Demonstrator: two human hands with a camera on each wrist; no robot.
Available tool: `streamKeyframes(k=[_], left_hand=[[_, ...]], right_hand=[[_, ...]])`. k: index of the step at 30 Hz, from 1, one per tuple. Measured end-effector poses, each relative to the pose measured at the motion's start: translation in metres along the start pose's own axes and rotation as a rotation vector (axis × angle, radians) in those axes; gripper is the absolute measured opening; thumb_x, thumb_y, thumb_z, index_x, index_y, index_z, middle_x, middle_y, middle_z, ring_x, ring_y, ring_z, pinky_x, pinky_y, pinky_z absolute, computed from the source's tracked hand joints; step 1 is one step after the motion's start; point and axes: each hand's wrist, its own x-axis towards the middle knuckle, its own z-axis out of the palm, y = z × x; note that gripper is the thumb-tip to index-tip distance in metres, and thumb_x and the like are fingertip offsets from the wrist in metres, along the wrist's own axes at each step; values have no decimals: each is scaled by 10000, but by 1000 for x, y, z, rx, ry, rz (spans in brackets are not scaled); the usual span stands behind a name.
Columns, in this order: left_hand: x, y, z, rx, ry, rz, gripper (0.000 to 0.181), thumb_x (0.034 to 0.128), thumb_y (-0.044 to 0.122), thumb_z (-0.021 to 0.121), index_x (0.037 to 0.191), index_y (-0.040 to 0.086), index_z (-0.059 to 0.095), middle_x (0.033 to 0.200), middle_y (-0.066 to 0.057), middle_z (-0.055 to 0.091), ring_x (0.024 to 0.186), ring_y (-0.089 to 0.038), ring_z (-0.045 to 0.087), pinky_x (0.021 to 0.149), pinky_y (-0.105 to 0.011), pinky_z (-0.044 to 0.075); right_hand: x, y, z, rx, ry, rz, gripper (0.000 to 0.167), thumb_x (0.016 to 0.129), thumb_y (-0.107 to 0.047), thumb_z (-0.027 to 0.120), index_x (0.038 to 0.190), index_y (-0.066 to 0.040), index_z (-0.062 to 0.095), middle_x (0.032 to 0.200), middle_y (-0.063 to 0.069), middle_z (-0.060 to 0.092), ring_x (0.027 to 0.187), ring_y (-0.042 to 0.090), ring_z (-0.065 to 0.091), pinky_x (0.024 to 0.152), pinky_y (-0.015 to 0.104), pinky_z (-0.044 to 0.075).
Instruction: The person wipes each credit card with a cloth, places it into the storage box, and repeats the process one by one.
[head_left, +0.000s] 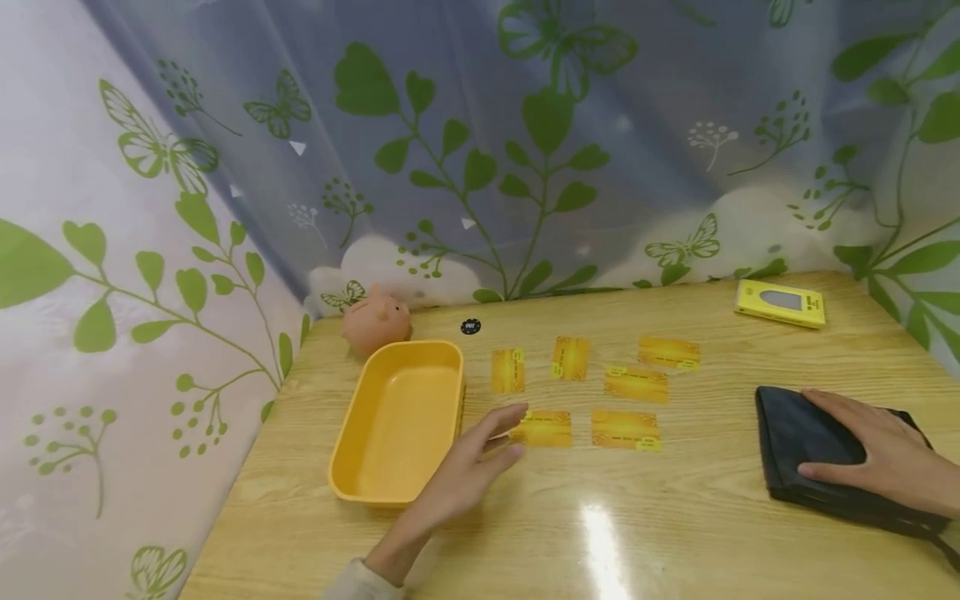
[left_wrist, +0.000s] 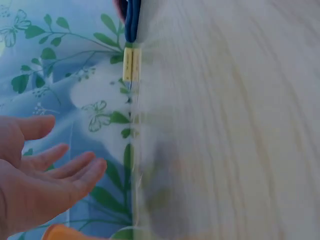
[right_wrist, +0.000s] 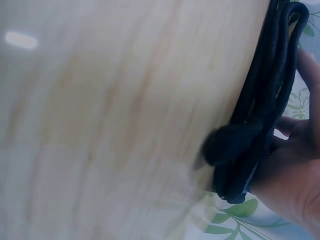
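Note:
My left hand (head_left: 468, 467) hovers over the table beside the yellow tray (head_left: 347, 454), its fingers loosely extended and nothing in them. Just past its fingertips lies one orange card (head_left: 547, 429), partly covered by them in the head view. Another orange card (head_left: 626, 429) lies to its right, with several more behind in loose rows. On the right, my right hand (head_left: 892, 446) rests on a black folded pouch (head_left: 780, 442), fingers spread over its top. The right wrist view shows the pouch (right_wrist: 265, 105) edge-on, with its folded layers and a short strap loop.
A pink piggy bank (head_left: 377, 323) stands behind the tray. Near it lies a black poker chip (head_left: 470, 327). A yellow box (head_left: 780, 303) with a grey oval window lies at the back right. Leaf-patterned curtains (head_left: 450, 167) border the wooden table (head_left: 697, 533) at the back and sides.

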Motion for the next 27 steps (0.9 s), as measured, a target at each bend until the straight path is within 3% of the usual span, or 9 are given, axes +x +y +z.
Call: streamKeyframes(k=[4, 11, 17, 21, 27], left_hand=[[6, -3, 8, -9, 32, -27, 532, 1085, 213, 575, 1589, 146, 415, 1619, -82, 430, 1496, -277, 398, 1215, -516, 351], [20, -6, 15, 204, 111, -95, 581, 1027, 101, 656, 1571, 152, 459, 1603, -84, 452, 1470, -353, 421, 1188, -556, 374], [30, -9, 16, 249, 81, -161, 624, 999, 51, 668, 1577, 163, 462, 1616, -114, 430, 1517, -341, 347, 1242, -551, 278], [32, -10, 18, 283, 60, -198, 623, 985, 61, 688, 1564, 162, 481, 1593, -133, 457, 1498, -364, 372, 1229, -564, 298], [38, -12, 21, 340, 38, -177, 633, 946, 41, 732, 1533, 141, 518, 1558, -94, 508, 1463, -325, 416, 1218, -524, 333]], right_hand=[[0, 1, 1, 8, 4, -3, 1185, 812, -520, 851, 1608, 57, 189, 1476, 467, 331, 1260, 707, 308, 955, 820, 254], [0, 0, 1, 11, -6, -9, 1175, 823, -517, 844, 1603, 73, 192, 1470, 471, 330, 1269, 700, 307, 968, 814, 242], [-1, -1, 1, 13, -9, -10, 1162, 828, -514, 841, 1597, 80, 205, 1472, 467, 331, 1278, 689, 313, 982, 806, 237], [-1, 0, 1, 26, -9, -17, 1157, 834, -501, 841, 1607, 68, 194, 1480, 461, 327, 1282, 690, 305, 979, 810, 228], [-1, 1, 2, 38, 8, -35, 1158, 830, -483, 849, 1614, 52, 187, 1479, 451, 333, 1288, 681, 311, 1002, 807, 209]])
